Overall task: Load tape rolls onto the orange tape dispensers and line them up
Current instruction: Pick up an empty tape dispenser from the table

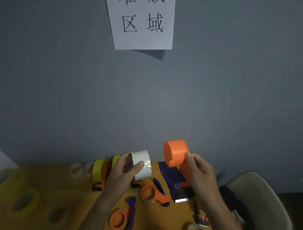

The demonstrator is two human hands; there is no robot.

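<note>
Wall: gray wall (62,94) fills most of the view behind the tabletop.
Paper sign: white sheet (142,21) with big black writing hangs high on the wall.
Tabletop: yellow-brown wooden top (72,194) sits low in the view and carries the tape things.
Chair: pale chair back (257,201) stands at the right, beside the tabletop.
Right hand: this hand (199,173) is up in the air, fingers and thumb curled round the neck of an orange tape dispenser.
Orange tape dispenser: held dispenser (176,152) has its bare round drum up and turned to the left, with a blue flap and a saw-tooth blade hanging low near the tabletop.
Left hand: this hand (123,172) pinches a white tape roll, thumb on the front and fingers behind.
White tape roll: roll (142,164) is held above the tabletop, just left of the orange drum and not touching it.
Loaded dispensers: two dispensers with yellow tape (99,171) stand side by side at the back, partly hidden by the left hand.
Spare dispensers: two bare orange and blue ones lie flat, one in the middle (153,194) and one nearer the front (122,217).
Yellow rolls: blurry yellow tape rolls (25,202) lie on the left of the tabletop.
Clear rolls: small see-through rolls (78,169) sit at the back by the wall.
</note>
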